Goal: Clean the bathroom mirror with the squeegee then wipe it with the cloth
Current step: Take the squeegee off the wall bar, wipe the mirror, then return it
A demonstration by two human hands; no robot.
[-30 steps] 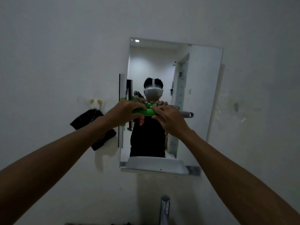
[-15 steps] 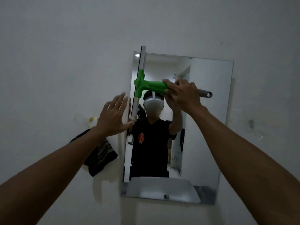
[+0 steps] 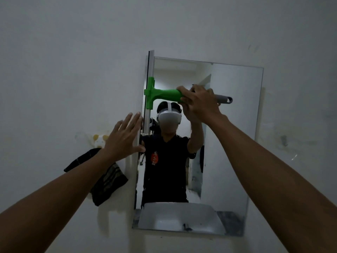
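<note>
While both bare forearms reach up from the lower corners of the view, the left hand (image 3: 124, 137) lies flat with fingers spread, empty, pressed against the wall right at the left edge of the mirror (image 3: 235, 143), thumb on the glass edge. The right hand (image 3: 198, 103) is clamped around the handle of the green squeegee (image 3: 160, 94) — its grey handle end sticks out to the right of the fist. The squeegee's blade (image 3: 150, 73) stands upright along the mirror's left edge, its top just above the upper left corner; whether it touches the glass I cannot tell. A dark striped cloth (image 3: 107, 183) hangs on the white wall (image 3: 73, 61) left of the mirror, below a small pale hook (image 3: 99, 139) — partly behind the left forearm.
</note>
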